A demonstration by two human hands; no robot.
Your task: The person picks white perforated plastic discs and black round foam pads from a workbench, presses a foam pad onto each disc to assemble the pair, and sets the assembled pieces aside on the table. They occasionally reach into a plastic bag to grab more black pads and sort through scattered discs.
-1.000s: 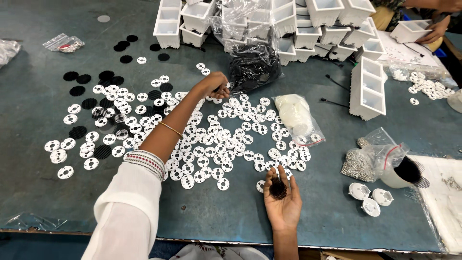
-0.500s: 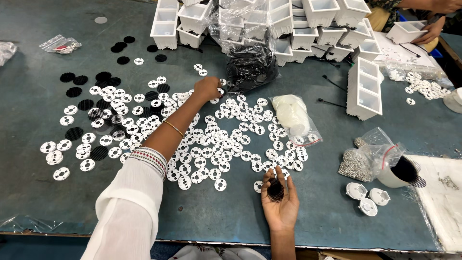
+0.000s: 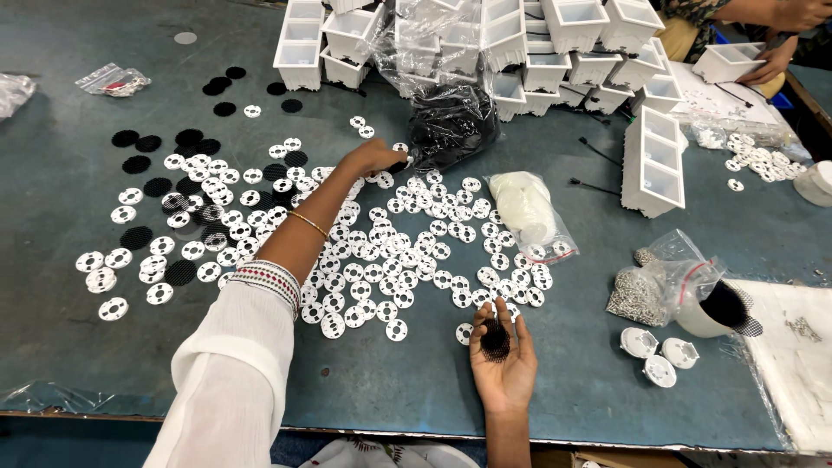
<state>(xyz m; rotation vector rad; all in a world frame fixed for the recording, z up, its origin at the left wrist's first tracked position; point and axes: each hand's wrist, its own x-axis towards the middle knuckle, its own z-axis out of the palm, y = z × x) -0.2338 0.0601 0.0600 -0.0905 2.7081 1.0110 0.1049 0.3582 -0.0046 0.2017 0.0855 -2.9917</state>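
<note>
The worktop (image 3: 69, 347) carries scattered white discs (image 3: 381, 260). The left hand (image 3: 374, 158) reaches across them, fingers pinched together beside the black plastic bag (image 3: 451, 126). The right hand (image 3: 503, 364) lies palm-up, fingers apart, cradling a black mesh disc (image 3: 495, 340).

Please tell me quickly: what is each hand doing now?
Left hand: closed, fingertips at the black plastic bag; its grip cannot be told.
Right hand: open, palm up, holding a black mesh disc.
</note>
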